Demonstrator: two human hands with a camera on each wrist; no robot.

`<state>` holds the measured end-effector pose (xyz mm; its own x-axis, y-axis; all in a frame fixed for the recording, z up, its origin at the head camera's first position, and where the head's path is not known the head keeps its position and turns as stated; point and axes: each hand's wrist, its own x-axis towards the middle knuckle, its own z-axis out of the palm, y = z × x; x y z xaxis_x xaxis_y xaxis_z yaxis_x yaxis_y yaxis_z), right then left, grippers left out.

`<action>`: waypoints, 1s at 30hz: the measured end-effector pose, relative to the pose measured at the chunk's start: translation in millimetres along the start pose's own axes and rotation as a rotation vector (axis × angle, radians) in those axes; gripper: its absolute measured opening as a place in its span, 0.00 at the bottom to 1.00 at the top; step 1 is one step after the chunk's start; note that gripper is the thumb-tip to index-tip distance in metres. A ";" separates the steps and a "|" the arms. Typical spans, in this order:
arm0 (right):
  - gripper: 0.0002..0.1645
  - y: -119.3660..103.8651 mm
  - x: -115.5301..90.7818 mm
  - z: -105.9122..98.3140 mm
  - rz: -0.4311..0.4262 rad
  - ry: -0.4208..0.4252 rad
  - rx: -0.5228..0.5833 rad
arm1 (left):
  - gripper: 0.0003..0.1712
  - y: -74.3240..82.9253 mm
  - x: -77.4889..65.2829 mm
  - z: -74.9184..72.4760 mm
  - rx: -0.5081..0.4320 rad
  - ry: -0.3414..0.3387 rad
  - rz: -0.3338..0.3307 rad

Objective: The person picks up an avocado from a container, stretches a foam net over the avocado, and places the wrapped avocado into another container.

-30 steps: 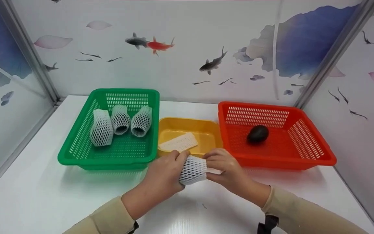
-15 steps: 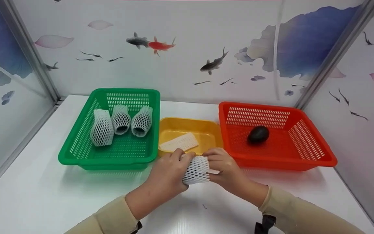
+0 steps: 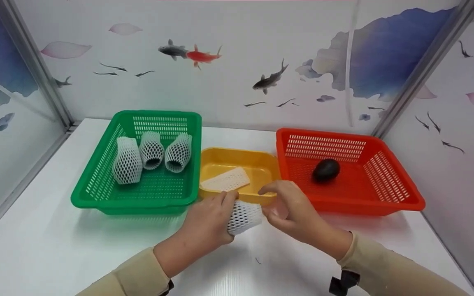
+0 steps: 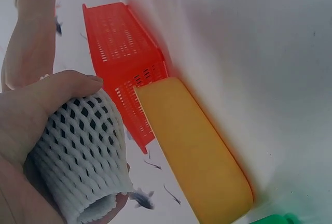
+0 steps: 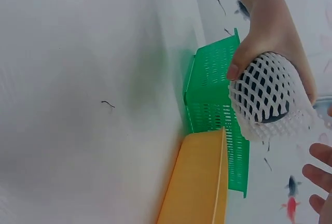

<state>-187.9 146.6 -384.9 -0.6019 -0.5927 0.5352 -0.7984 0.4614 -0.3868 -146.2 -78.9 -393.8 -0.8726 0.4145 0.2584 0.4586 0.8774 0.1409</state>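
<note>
My left hand [image 3: 206, 222] grips a white foam net sleeve [image 3: 245, 218] above the table, in front of the yellow tray. Inside the sleeve is a dark avocado [image 5: 275, 116], its skin showing through the mesh and at the open end in the right wrist view. My right hand [image 3: 296, 209] is just beyond that open end, fingers spread and bent, holding nothing. The right wrist view shows its fingertips [image 5: 314, 175] apart from the sleeve. Another bare avocado [image 3: 326, 169] lies in the red basket [image 3: 364, 206].
At the left stands a green basket [image 3: 138, 204] with three foam-netted pieces [image 3: 128, 160] inside. Between the baskets, the yellow tray [image 3: 263, 176] holds flat white foam netting [image 3: 228, 179]. A patterned wall [image 3: 237, 98] rises behind the white table [image 3: 35, 230].
My right hand has let go of the sleeve's open end and drawn slightly right, its fingers spreading. The left hand still holds the sleeve, which has tilted a little.
</note>
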 end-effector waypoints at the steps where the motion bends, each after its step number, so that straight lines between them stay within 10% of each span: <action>1: 0.26 -2.1 1.1 -0.7 0.015 -0.044 -0.006 | 0.49 0.6 0.0 -0.5 -0.007 -0.009 -0.005; 8: 0.37 -11.3 8.9 4.5 0.112 -0.307 -0.078 | 0.49 4.6 1.5 -3.5 -0.044 -0.030 -0.003; 20: 0.30 -2.3 3.9 3.2 0.030 -0.290 -0.152 | 0.55 -4.3 -1.2 -7.3 -0.262 -0.115 -0.003; 30: 0.34 4.9 -0.3 3.5 0.192 -0.313 -0.062 | 0.46 -13.6 -2.5 -13.0 -0.469 -0.009 -0.034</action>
<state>-191.7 146.7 -389.6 -0.7246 -0.6603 0.1975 -0.6735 0.6175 -0.4064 -148.0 -95.1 -383.9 -0.8891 0.3911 0.2378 0.4540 0.6876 0.5666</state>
